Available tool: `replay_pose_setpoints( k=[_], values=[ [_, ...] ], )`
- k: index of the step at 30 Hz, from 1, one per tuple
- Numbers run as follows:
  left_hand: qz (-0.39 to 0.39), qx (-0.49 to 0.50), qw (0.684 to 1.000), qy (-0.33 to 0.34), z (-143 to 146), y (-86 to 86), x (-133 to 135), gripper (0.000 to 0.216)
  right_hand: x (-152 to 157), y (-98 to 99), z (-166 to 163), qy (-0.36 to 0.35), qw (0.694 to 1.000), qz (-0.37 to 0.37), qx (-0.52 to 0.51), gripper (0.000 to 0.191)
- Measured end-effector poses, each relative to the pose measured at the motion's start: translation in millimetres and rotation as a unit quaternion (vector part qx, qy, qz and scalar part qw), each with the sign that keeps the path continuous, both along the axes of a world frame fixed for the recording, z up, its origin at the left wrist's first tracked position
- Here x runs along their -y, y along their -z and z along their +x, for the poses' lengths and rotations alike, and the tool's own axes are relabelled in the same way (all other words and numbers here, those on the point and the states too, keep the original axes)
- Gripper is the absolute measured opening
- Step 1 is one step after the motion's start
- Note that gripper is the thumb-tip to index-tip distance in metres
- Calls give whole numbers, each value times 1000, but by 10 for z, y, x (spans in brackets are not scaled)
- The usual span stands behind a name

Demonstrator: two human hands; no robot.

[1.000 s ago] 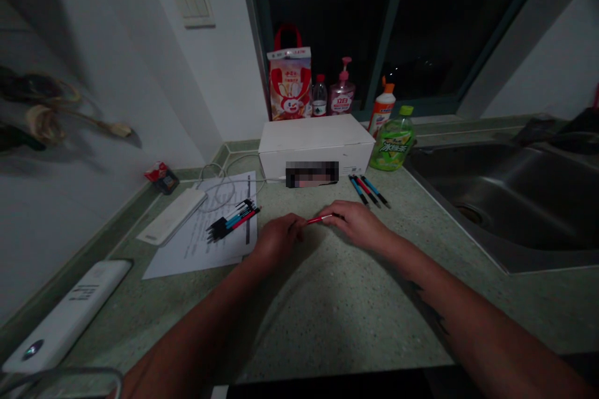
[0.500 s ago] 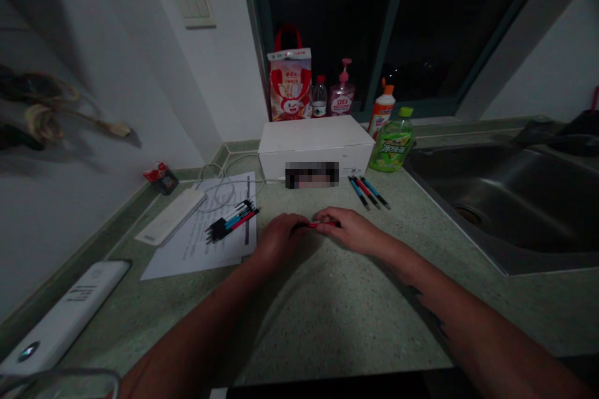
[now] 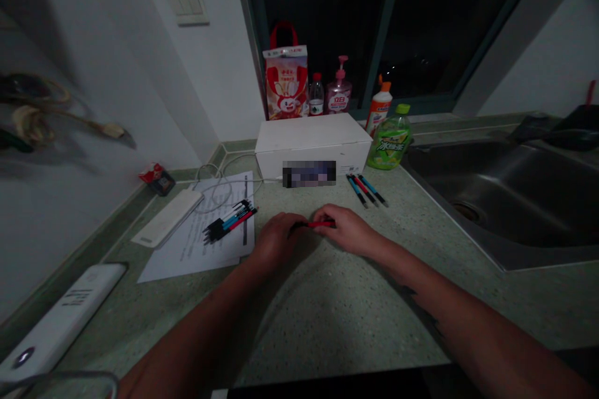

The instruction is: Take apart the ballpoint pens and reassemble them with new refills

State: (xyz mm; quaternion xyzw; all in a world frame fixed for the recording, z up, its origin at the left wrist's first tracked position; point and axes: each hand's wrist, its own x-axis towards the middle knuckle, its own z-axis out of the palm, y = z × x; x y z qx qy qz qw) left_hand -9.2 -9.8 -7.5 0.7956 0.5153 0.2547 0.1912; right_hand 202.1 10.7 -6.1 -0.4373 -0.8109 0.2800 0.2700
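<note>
A red and black pen (image 3: pixel 320 224) lies sideways between my hands, just above the counter. My left hand (image 3: pixel 277 238) is closed around its dark end. My right hand (image 3: pixel 347 228) pinches the red part near the other end. To the left, several pens (image 3: pixel 230 222) in black, white, blue and red lie bunched on printed paper sheets (image 3: pixel 196 262). Farther right, three pens (image 3: pixel 366 191), two blue and one red, rest side by side in front of the green bottle (image 3: pixel 391 140).
A white box (image 3: pixel 313 137) stands at the back, with a blurred-out device (image 3: pixel 309 174) before it. On the left lie a white power bank (image 3: pixel 168 218), a cable and a long white device (image 3: pixel 65 321). A steel sink (image 3: pixel 491 262) is set in at right.
More of the pen's red barrel shows between my hands, and my right fingers have shifted slightly along it. The whole view has moved a little; other things stay put.
</note>
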Motion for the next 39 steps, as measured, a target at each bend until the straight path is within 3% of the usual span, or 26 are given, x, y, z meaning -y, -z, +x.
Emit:
replay_pose_setpoints(
  k=[4, 7, 12, 17, 19, 23, 29, 35, 39],
  values=[
    [9, 4, 1000, 5, -1, 0, 4, 20, -2, -22, -1, -20, 999, -25, 20, 19],
    [10, 4, 1000, 6, -4, 0, 3, 18, -1, -33, -5, 1, 1000, 2, 4, 4],
    [13, 12, 1000, 4, -1, -13, 9, 18, -1, -23, 0, -28, 999, -22, 10, 12],
    [7, 14, 1000, 0, 0, -17, 14, 18, -1, -13, 12, -15, 999, 47, 14, 12],
    [8, 19, 1000, -2, -3, -11, 12, 18, -1, -8, 9, -9, 999, 43, 21, 17],
    [15, 19, 1000, -5, -1, -12, 10, 19, 1, -13, -2, -34, 998, 25, 39, 11],
    [4, 32, 999, -18, 7, -32, 13, 18, 7, -61, 53, -2, 991, 129, 27, 7],
    [-5, 44, 999, -22, -9, -3, 15, 20, 4, -32, 51, -9, 992, 118, 47, 9],
    [1, 5, 1000, -18, -6, -13, 11, 21, 11, -46, 27, -25, 985, 153, 78, 12]
  ],
)
